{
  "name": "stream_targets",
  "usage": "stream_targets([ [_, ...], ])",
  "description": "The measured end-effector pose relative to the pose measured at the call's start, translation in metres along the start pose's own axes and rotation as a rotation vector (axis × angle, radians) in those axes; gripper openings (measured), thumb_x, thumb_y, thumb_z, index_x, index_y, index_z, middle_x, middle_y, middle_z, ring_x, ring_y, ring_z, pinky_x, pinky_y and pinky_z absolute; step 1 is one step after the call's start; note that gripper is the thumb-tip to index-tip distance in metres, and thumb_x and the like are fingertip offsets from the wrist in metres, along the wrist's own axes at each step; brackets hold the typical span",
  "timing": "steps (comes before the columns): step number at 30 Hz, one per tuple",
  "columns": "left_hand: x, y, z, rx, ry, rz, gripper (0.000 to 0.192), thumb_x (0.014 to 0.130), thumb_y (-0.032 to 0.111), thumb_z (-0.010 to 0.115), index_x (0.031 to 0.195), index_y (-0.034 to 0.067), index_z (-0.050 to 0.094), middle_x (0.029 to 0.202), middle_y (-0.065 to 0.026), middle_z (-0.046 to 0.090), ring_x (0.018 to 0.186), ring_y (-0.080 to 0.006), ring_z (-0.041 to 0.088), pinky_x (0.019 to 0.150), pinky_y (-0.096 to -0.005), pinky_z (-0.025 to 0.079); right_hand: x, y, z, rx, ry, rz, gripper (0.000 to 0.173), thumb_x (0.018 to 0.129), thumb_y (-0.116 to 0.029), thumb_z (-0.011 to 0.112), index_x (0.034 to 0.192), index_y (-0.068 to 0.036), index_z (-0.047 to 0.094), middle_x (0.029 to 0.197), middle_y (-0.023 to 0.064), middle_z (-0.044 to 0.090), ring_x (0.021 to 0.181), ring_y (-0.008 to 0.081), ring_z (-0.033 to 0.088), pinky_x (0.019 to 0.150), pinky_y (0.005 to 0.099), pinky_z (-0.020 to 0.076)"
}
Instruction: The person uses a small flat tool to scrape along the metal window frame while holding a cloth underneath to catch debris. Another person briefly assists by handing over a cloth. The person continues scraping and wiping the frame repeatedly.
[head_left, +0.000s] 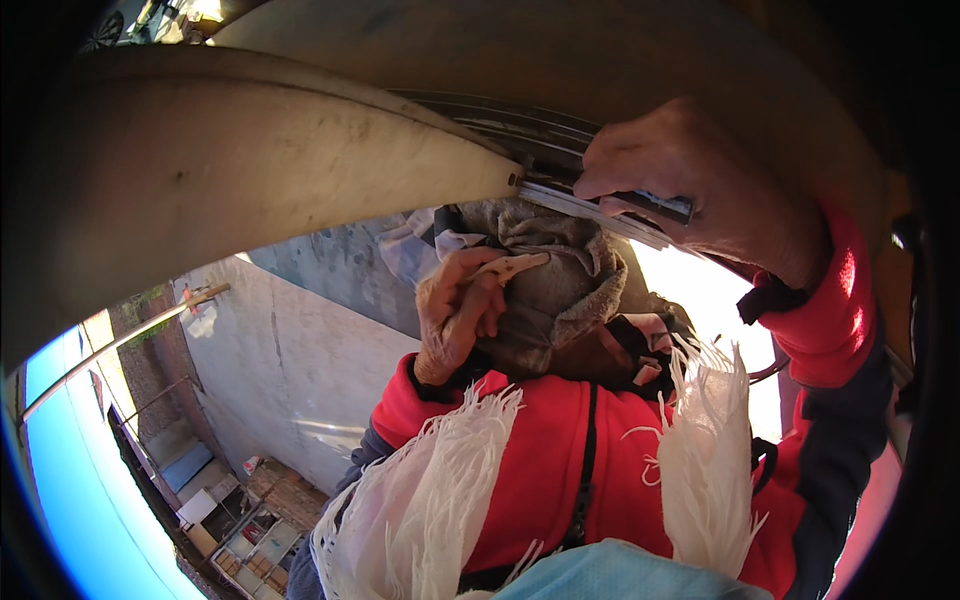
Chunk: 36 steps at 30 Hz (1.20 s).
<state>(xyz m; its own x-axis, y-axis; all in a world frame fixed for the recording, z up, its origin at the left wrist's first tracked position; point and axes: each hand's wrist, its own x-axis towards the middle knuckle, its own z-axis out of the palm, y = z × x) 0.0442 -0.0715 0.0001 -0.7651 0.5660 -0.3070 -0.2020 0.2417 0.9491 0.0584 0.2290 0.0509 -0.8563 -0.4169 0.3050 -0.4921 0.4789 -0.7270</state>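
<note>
In my left hand (457, 307) is a short, pale, pointed piece (521, 264), perhaps wood, pinched between thumb and fingers above my lap. My right hand (682, 176), farther up and to the right, has its fingers curled around a dark metal bar (664, 204) with a worn, shiny face. That bar lies against a grooved metal rail (592, 214), and I cannot tell whether the two are joined. Below the rail a brown, fleecy cloth (555, 277) is bunched on my lap.
A large beige panel (262, 165) juts in from the left, its narrow end meeting the rail. A pale wall (285, 360), a wooden pole (127, 349) and stacked bricks (285, 487) are at left. White scarf fringes (450, 465) hang over my red jacket (540, 457).
</note>
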Motion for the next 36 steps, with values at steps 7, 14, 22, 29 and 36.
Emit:
stream_targets([
  [7,0.0,-0.003,-0.001,-0.023,-0.008,-0.008,0.022,0.097,0.008,0.049,0.115,-0.001,0.058,0.068,-0.005,0.061,0.048,-0.0057,0.049,0.044,-0.0185,0.034,-0.026,-0.022,-0.009,-0.068,-0.013,0.044,0.021,0.08,-0.006,0.069,0.1,-0.001,0.064,0.084,0.0151,0.064,0.066,0.0302,0.063,0.056,0.0375,0.0479],
  [14,0.0,-0.002,-0.001,-0.026,-0.007,-0.008,0.022,0.097,0.01,0.05,0.115,0.0,0.057,0.067,-0.005,0.06,0.047,-0.006,0.049,0.044,-0.0186,0.034,-0.009,-0.011,0.005,-0.159,0.011,-0.034,0.023,0.083,-0.009,0.065,0.104,0.001,0.063,0.093,0.0179,0.064,0.072,0.0315,0.065,0.061,0.037,0.0511],
  [22,0.0,-0.004,-0.002,-0.039,-0.025,0.02,0.023,0.097,0.008,0.047,0.115,0.0,0.058,0.067,-0.0048,0.06,0.047,-0.0057,0.048,0.044,-0.0185,0.034,-0.031,-0.015,0.011,-0.079,0.126,0.05,0.021,0.079,-0.004,0.067,0.099,0.001,0.065,0.09,0.0162,0.065,0.073,0.0318,0.065,0.062,0.0371,0.0512],
  [29,0.001,-0.003,0.0,-0.027,-0.019,0.024,0.023,0.097,0.007,0.046,0.115,-0.001,0.058,0.066,-0.0036,0.059,0.047,-0.0049,0.048,0.044,-0.0185,0.033,-0.056,-0.041,-0.004,-0.167,0.085,0.142,0.027,0.079,-0.006,0.07,0.104,0.002,0.067,0.097,0.0188,0.067,0.078,0.0321,0.068,0.067,0.0356,0.0548],
  [36,0.001,-0.004,-0.002,-0.041,-0.021,0.007,0.022,0.097,0.009,0.049,0.114,0.0,0.059,0.066,-0.0022,0.058,0.048,-0.0048,0.049,0.045,-0.0189,0.034,-0.034,-0.035,0.016,-0.188,0.118,0.081,0.027,0.082,-0.007,0.068,0.108,0.0,0.066,0.1,0.0179,0.067,0.085,0.0329,0.068,0.072,0.0372,0.0546],
])
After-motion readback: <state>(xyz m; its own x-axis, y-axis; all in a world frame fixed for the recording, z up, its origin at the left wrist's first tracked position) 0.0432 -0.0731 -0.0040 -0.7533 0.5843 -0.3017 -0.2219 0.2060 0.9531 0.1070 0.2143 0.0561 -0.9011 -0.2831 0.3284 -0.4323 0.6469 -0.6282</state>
